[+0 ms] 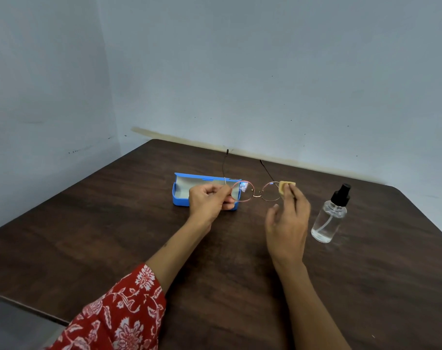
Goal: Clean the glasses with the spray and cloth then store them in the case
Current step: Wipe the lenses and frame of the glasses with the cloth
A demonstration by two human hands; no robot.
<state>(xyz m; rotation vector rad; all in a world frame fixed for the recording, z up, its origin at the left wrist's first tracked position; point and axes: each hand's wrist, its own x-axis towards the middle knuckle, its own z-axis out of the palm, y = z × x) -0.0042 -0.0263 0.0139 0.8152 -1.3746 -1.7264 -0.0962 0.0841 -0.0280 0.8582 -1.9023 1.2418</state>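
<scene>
Thin round-rimmed glasses point(255, 192) are held above the table with both temples unfolded and pointing away from me. My left hand point(211, 202) pinches the left rim near its hinge. A small yellow cloth point(285, 188) is folded over the right lens, and my right hand point(289, 218) pinches it there with the fingertips. The blue case point(180, 195) lies open on the table behind my left hand. To the right of my right hand stands the clear spray bottle point(329, 221) with its black nozzle, untouched.
The dark wooden table point(139, 236) fills the lower view and meets a pale wall point(265, 72) at its far edge. The table's left edge runs diagonally at the lower left, with grey floor beyond it.
</scene>
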